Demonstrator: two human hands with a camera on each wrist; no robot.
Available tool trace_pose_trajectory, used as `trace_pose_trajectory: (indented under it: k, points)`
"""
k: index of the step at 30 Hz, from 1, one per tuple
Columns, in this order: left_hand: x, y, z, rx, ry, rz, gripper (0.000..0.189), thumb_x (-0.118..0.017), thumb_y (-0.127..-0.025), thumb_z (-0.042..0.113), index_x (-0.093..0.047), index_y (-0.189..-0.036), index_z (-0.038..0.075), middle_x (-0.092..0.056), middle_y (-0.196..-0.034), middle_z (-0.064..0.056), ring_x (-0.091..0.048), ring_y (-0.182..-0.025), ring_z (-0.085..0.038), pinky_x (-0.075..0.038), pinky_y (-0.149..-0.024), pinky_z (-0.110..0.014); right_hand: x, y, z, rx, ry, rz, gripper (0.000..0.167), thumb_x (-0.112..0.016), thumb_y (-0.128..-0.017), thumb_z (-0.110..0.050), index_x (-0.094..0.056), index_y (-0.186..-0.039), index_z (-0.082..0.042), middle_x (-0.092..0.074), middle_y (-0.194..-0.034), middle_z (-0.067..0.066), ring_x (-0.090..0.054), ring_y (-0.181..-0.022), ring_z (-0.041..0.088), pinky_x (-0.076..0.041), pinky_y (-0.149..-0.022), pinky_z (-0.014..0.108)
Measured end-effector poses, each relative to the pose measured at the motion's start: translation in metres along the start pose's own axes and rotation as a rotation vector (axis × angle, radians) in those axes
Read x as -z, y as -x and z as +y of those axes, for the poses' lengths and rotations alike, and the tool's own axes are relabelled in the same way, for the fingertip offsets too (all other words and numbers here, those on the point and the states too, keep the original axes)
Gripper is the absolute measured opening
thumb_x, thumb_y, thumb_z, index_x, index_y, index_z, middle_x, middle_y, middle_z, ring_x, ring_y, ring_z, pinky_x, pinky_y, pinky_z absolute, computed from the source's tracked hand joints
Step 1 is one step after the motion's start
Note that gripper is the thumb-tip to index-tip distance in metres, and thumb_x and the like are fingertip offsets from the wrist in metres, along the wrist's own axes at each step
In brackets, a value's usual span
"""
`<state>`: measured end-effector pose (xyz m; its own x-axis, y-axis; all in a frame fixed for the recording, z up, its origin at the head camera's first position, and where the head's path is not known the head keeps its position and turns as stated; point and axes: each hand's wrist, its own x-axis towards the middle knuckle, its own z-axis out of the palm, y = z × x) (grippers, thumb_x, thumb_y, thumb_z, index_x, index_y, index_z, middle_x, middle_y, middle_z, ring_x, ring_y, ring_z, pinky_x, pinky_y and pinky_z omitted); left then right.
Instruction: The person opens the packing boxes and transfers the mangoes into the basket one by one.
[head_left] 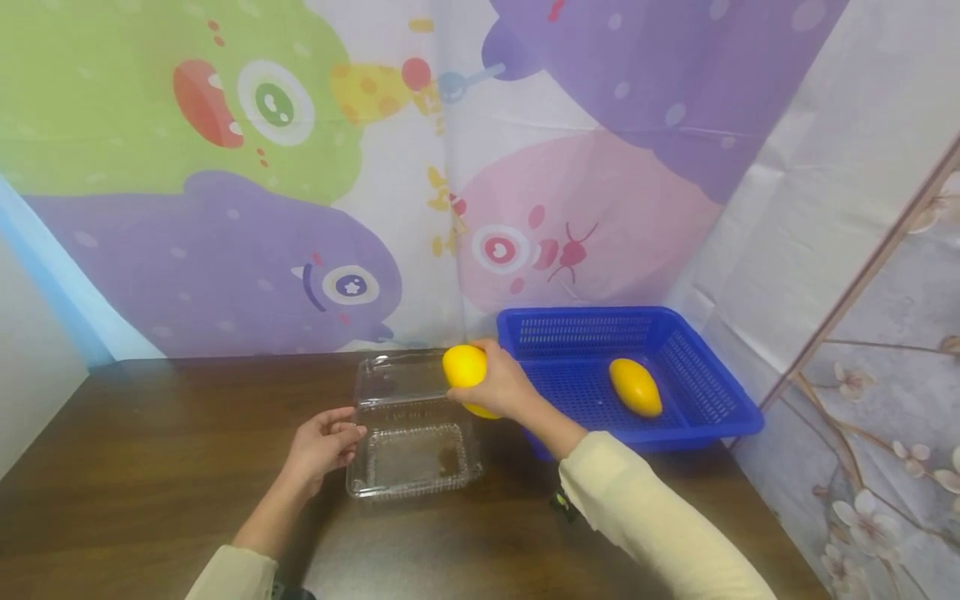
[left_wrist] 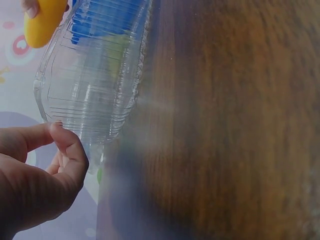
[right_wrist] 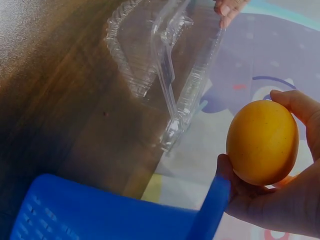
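Observation:
My left hand [head_left: 321, 446] pinches the left edge of a clear plastic clamshell container [head_left: 414, 454] between thumb and fingertip. The container lies opened out on the table, its lid half [head_left: 401, 379] toward the wall. In my right hand [head_left: 504, 387] is a yellow mango [head_left: 463, 367], gripped by thumb and fingers and held up over the right side of the container. The right wrist view shows the rounded end of this mango [right_wrist: 262, 142] between thumb and fingers. A second mango [head_left: 635, 387] lies in the blue basket [head_left: 585, 315].
The blue perforated basket stands at the right, close beside the container and under my right forearm. Brown wooden table [head_left: 150, 467] extends left and in front. A cartoon-printed cloth [head_left: 420, 250] hangs behind, and a flower-patterned wall panel [head_left: 885, 417] borders the right side.

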<state>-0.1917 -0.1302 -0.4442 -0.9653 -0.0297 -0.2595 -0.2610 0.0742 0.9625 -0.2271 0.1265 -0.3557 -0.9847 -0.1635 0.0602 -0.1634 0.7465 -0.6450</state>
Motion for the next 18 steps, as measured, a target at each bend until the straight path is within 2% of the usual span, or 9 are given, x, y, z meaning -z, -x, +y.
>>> trace_pose_trajectory:
  k: [18]
  points:
    - [0.0, 0.002, 0.003, 0.001, 0.005, 0.004, 0.051, -0.06, -0.088, 0.003, -0.04, -0.134, -0.005, -0.055, -0.084, 0.004, -0.053, -0.066, -0.006, -0.051, -0.06, -0.017, 0.012, -0.003, 0.005, -0.005, -0.027, 0.015, 0.084, -0.082, -0.065, -0.029, -0.041, -0.133, -0.003, -0.055, -0.124, 0.017, -0.057, -0.103, 0.03, -0.049, -0.088, 0.043]
